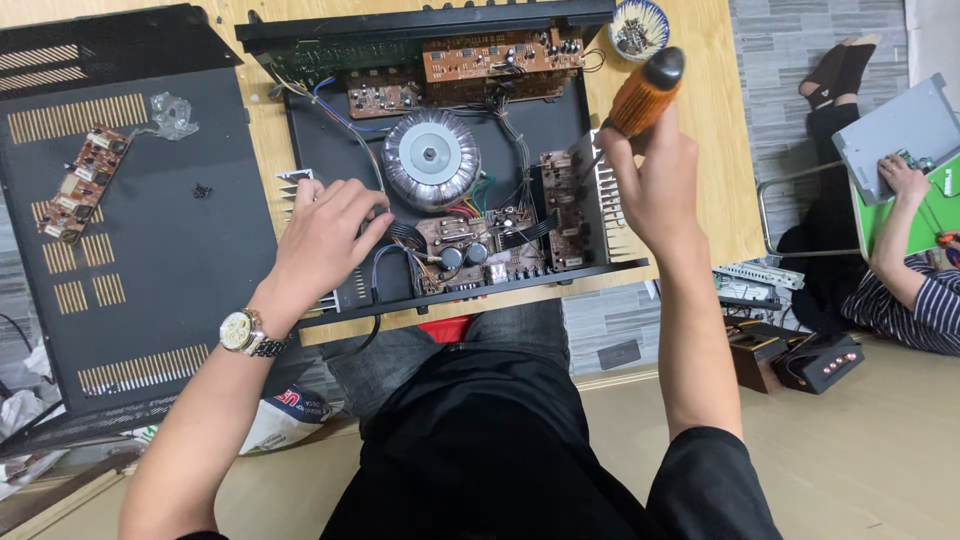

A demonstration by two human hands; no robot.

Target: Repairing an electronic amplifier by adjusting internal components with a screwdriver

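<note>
Fingers of the left hand (325, 235) are curling down, unclenched, onto wires inside the open black metal amplifier chassis (440, 165) lying on the wooden surface (715, 150). The right hand (655, 180) is gripping an orange-handled screwdriver (645, 92) upright above the chassis's finned heatsink. A small patterned round bowl (638, 25) is holding screws.

I see one white bag (283, 420) with red and blue print, crumpled below the table edge.
</note>
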